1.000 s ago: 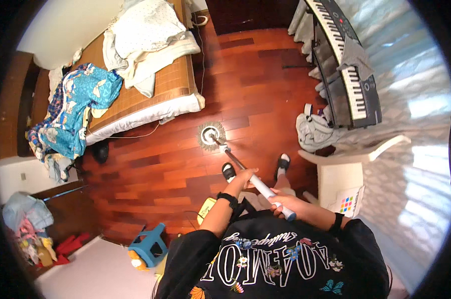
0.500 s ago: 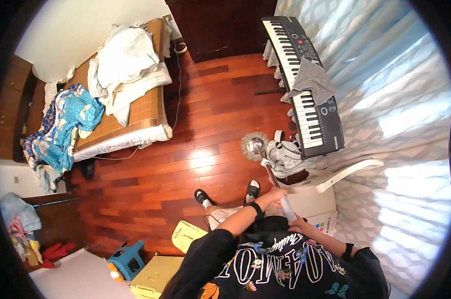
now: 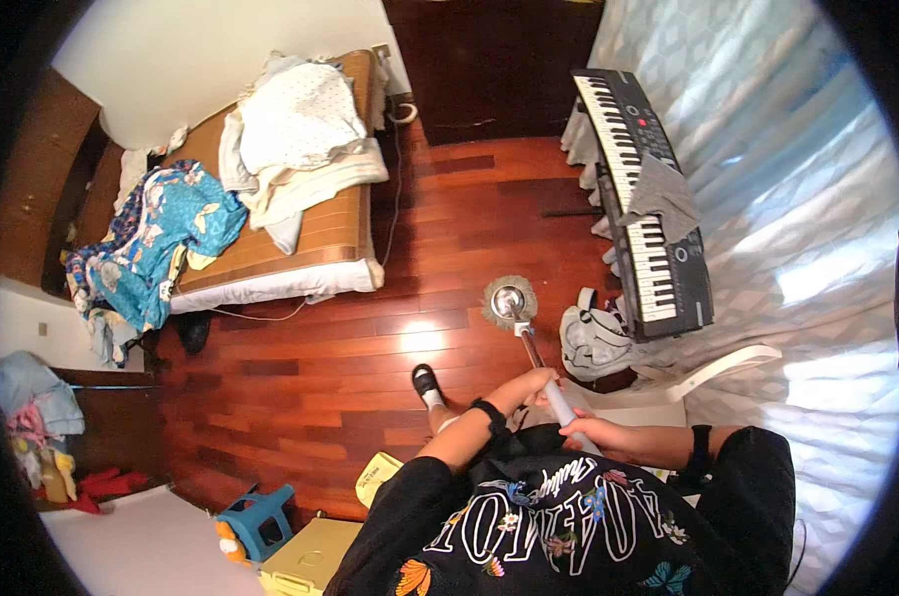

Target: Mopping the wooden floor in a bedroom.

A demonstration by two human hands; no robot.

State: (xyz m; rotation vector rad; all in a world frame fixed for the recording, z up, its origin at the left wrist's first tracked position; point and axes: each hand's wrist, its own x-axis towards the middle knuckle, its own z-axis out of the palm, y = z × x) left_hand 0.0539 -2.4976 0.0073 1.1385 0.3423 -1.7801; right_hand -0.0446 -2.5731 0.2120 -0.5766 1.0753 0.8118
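Note:
A spin mop slants across the middle of the view, with its round, fringed head (image 3: 509, 302) on the wooden floor. Behind the shiny disc, the mop handle (image 3: 533, 348) runs back toward my body and ends in a pale grey grip. My left hand (image 3: 535, 386) is wrapped round the handle near the top of the metal part. Lower in the picture, my right hand (image 3: 593, 433) closes round the pale grip. Just right of the mop head lies a grey and white bag (image 3: 595, 343). One of my feet, in a black sandal (image 3: 426, 381), shows left of the handle.
A keyboard (image 3: 644, 260) with a grey cloth stands at the right before pale curtains (image 3: 767, 199). The bed (image 3: 310, 238) with heaped bedding is at the far left. A blue stool (image 3: 256, 524) and a yellow box (image 3: 315, 551) sit near left; a white curved chair part (image 3: 728, 368) is at right.
The mop head has moved left across the floor, away from the bag. My view has shifted, and only one sandal shows now instead of two. Both hands keep their hold.

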